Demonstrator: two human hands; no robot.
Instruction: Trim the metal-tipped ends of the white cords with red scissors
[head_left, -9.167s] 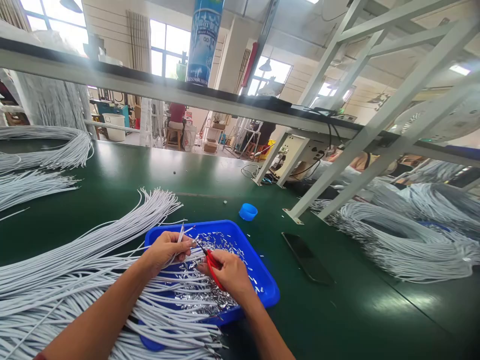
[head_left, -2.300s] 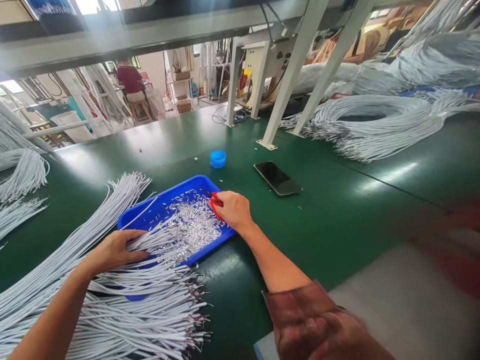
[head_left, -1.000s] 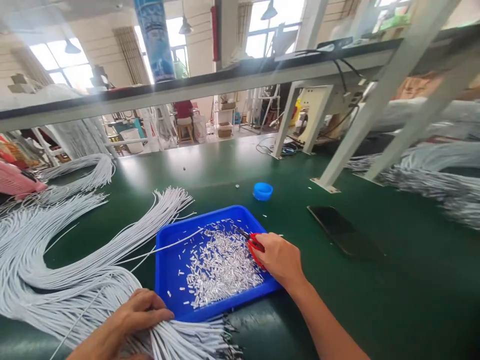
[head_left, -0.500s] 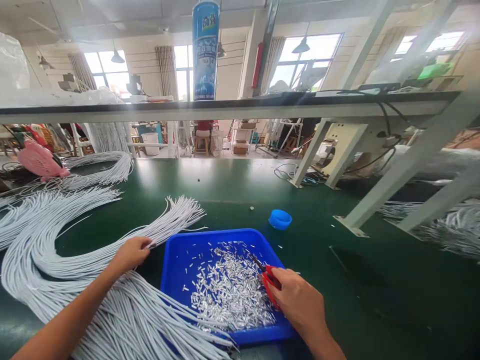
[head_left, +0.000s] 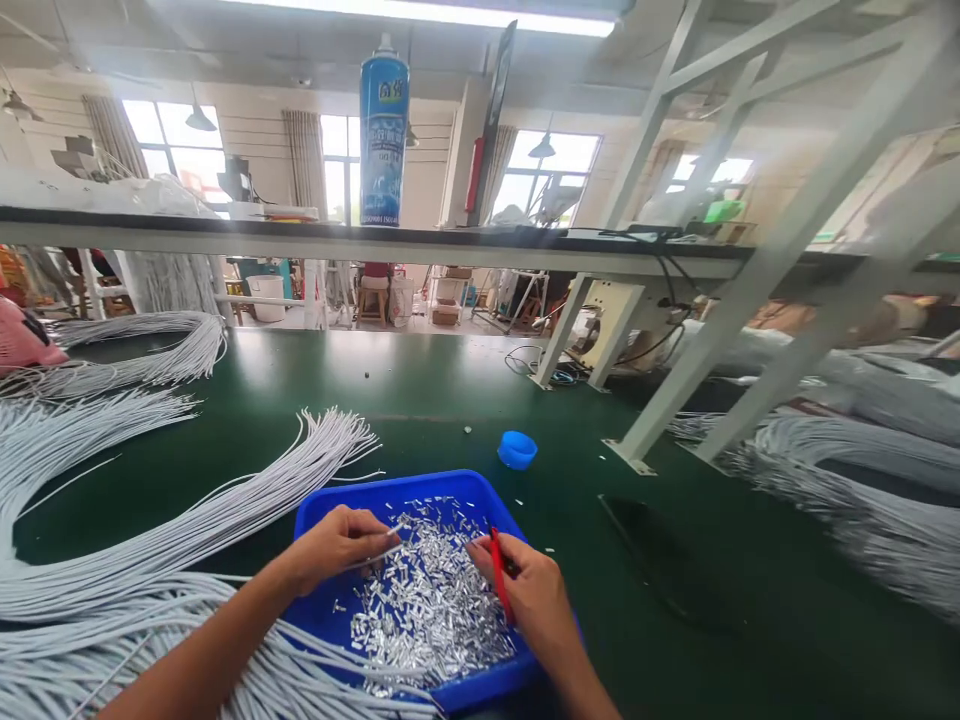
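Note:
My left hand (head_left: 337, 545) is closed in a pinch on a thin white cable end (head_left: 386, 553) over the blue tray (head_left: 322, 520). My right hand (head_left: 529, 600) grips a red-handled cutter (head_left: 498, 585) over the tray's right side, its tip toward the cable. The tray holds a heap of several small silvery cut pieces (head_left: 431, 600). A large fan of white cables (head_left: 187, 530) runs from the left under my left forearm and across the tray's near corner.
A small blue cap (head_left: 517, 450) lies beyond the tray. A dark phone (head_left: 660, 560) lies flat to the right. White frame legs (head_left: 630, 455) stand on the green table. More cable bundles (head_left: 862, 490) lie at right and far left (head_left: 135, 360). A spray can (head_left: 384, 130) stands on the shelf.
My left hand left the cable pile and came over the tray with one cable pinched. My right hand moved in toward it with the cutter. The view shifted slightly.

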